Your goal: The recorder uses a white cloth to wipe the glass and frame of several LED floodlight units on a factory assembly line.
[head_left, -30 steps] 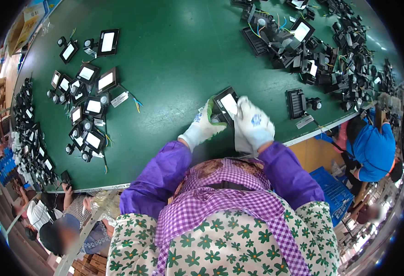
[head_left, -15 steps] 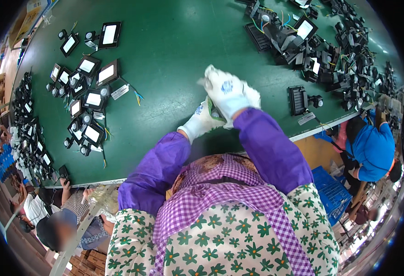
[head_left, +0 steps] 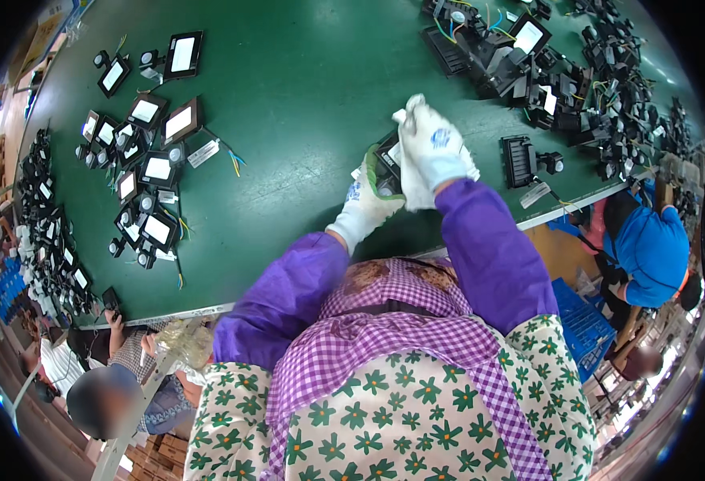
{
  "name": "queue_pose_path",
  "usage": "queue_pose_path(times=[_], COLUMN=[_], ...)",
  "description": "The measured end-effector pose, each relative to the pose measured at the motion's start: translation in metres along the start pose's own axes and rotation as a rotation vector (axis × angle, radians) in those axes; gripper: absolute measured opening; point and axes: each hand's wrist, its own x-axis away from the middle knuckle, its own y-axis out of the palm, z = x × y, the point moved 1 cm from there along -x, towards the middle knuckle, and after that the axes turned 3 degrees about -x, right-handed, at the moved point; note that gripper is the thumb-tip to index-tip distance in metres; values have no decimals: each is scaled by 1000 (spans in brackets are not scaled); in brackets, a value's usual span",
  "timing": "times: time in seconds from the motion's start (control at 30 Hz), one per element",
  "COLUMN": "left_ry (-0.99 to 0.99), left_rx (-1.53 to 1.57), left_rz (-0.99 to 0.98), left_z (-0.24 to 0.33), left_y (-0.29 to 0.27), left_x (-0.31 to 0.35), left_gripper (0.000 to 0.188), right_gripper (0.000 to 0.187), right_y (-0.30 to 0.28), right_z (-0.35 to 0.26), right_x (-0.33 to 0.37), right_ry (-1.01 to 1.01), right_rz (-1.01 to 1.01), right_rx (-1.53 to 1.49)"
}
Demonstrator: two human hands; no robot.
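Observation:
My left hand, in a white glove with green on the palm side, grips a small black floodlight at the middle of the near table. The lamp's dark face with pale print shows between the hands; the rest is covered by the gloves. Just right of it, my gloved right hand is closed round a white cloth, which hangs down past the fingers and lies against the lamp's right side. Purple sleeves cover both forearms. A single floodlight with a sensor lies to the right of my right hand.
Finished-looking floodlights with white panels lie in a loose group on the left of the green table. A big heap of black lamps fills the far right. Other people sit at both sides, one in a blue shirt.
Both hands have shifted to the right, the right one farther. The lamp's dark face, hidden before, now shows between them.

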Motion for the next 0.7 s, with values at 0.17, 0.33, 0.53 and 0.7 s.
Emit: queue_pose_path(times=[0.17, 0.33, 0.53, 0.7], left_ry=[-221, -425, -391, -428], left_rx=[210, 198, 156, 107], left_rz=[-79, -58, -67, -135], left_z=[19, 39, 39, 41], left_y=[-7, -6, -8, -12], left_x=[10, 12, 14, 6], left_gripper=[94, 93, 91, 87], right_gripper=[22, 27, 26, 29], right_y=[9, -14, -7, -6], right_z=[-1, 28, 6, 10], right_x=[115, 42, 92, 46], right_ry=[26, 416, 201, 236], right_rz=[-117, -43, -101, -178], right_rx=[98, -111, -44, 81])
